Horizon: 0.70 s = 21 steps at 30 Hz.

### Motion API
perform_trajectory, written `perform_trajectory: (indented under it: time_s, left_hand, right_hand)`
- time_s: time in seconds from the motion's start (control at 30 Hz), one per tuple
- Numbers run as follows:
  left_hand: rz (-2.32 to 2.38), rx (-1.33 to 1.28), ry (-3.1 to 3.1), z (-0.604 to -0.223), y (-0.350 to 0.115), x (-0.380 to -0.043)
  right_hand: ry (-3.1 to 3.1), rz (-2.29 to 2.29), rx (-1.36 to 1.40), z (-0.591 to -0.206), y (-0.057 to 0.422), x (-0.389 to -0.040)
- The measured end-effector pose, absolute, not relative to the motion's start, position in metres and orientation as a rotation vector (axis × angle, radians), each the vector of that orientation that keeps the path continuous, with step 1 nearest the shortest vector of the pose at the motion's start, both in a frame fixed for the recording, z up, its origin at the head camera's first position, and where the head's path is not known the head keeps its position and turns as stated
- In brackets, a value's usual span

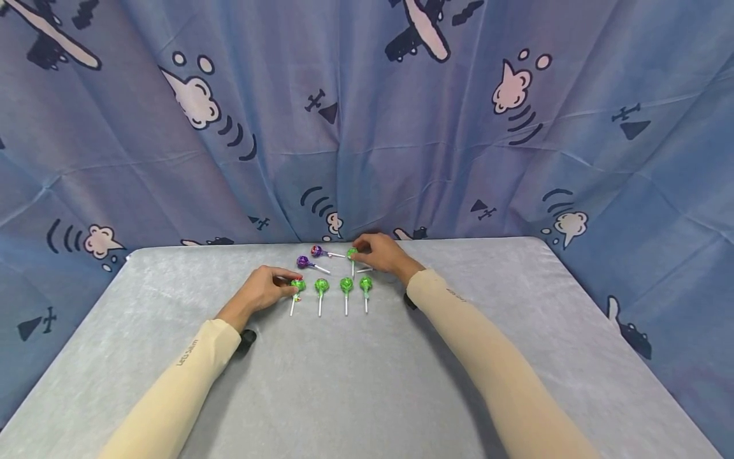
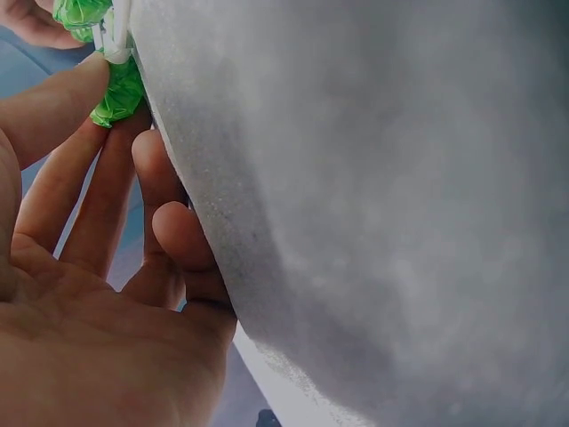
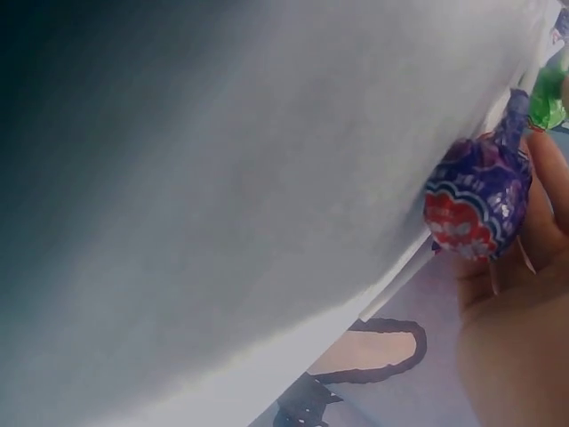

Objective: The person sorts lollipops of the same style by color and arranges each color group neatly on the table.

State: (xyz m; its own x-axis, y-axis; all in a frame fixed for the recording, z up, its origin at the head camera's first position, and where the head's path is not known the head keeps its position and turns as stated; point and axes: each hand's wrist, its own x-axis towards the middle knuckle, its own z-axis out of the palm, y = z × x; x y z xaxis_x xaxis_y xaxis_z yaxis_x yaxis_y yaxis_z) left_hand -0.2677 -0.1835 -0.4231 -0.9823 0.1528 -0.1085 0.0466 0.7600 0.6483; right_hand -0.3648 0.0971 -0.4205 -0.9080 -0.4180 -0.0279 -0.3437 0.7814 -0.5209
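Note:
My left hand (image 1: 260, 294) pinches the leftmost green lollipop (image 1: 297, 285) between thumb and fingers at the head. The left wrist view shows the thumb on one side of that green wrapper (image 2: 123, 96) and fingers behind it. At the back, my right hand (image 1: 385, 253) pinches another green lollipop (image 1: 352, 254), its stick pointing toward me. A purple lollipop (image 3: 480, 200) lies close to the right palm; in the head view its head is hidden and only a white stick (image 1: 364, 270) shows. Three green lollipops (image 1: 346, 285) lie in a row right of the left hand.
Two more purple lollipops (image 1: 302, 262) lie behind the green row, between my hands, sticks pointing right. The grey cloth-covered table (image 1: 321, 395) ends at the back against a blue patterned curtain (image 1: 367, 127).

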Motion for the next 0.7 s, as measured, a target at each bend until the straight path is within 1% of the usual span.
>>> perform_trajectory:
  time_s: [0.33,0.7]
  left_hand:
    - [1.027,0.191,2.818,-0.4244,-0.1844,-0.2679]
    - [1.022,0.170,2.809,-0.4233,-0.1840,-0.2678]
  right_hand:
    - [2.787,-0.816,-0.673,-0.4191,0.1001,-0.3643]
    - [2.752,-0.845,-0.648,-0.4206,0.1005,-0.3661]
